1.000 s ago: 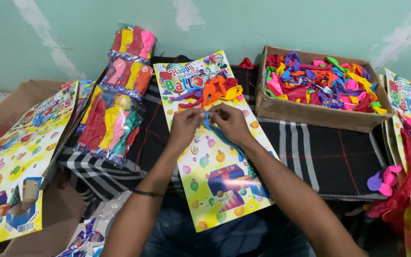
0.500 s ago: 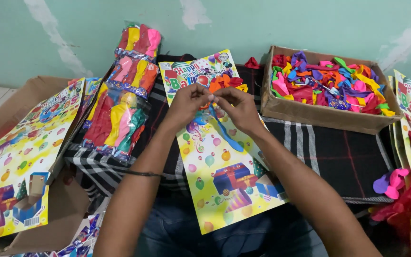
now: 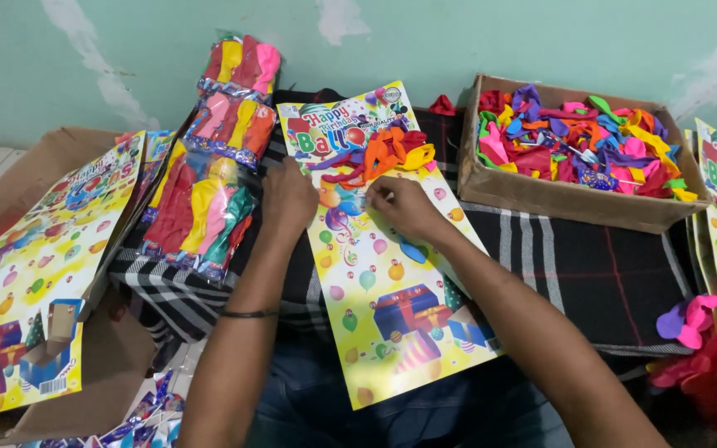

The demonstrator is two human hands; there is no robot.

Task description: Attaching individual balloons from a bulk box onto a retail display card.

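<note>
Card (image 3: 392, 315), yellow and printed with balloons and gift boxes, lies lengthwise on the striped cloth (image 3: 574, 265) over the person's lap, its top edge toward the wall. Left hand (image 3: 288, 199) presses flat on the card's left margin, fingers spread and grasping nothing. Right hand (image 3: 404, 207) has its fingertips pinched together on a small blue balloon (image 3: 350, 205) at the card's upper middle; how firmly it is gripped cannot be told. A bunch of orange, red and purple balloons (image 3: 383, 153) is already fixed just above.

For a clean fixing, the left hand should probably keep the card pinned so it cannot slide on the cloth, while the right works close beneath the existing bunch without dislodging it.

Open room is narrow. A packet of filled cards (image 3: 209, 191) lies just beside the card on the left; a cardboard box (image 3: 574, 195) of loose balloons stands near on the right, its long wall close to the right forearm. The card's lower end overhangs the lap unsupported.
</note>
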